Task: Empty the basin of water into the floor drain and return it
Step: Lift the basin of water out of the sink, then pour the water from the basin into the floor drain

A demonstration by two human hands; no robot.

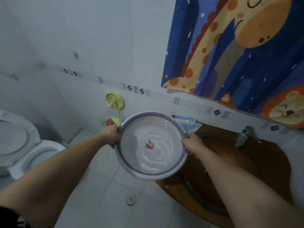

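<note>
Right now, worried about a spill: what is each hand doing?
Left hand: closed on the rim of the basin.
Right hand: closed on the basin's opposite rim.

I identify the location as a home bathroom. A white toilet (24, 145) with its seat lid raised stands at the left. The walls are pale tile with a decorative border strip (134, 89). The floor is light tile with a round perforated floor drain (131, 199) set into it. At the right, a brown sink (230, 170) carries a chrome faucet (246, 134). A cartoon-animal towel (238, 51) hangs above, and a yellow suction hook (115, 100) is fixed to the wall.
</note>
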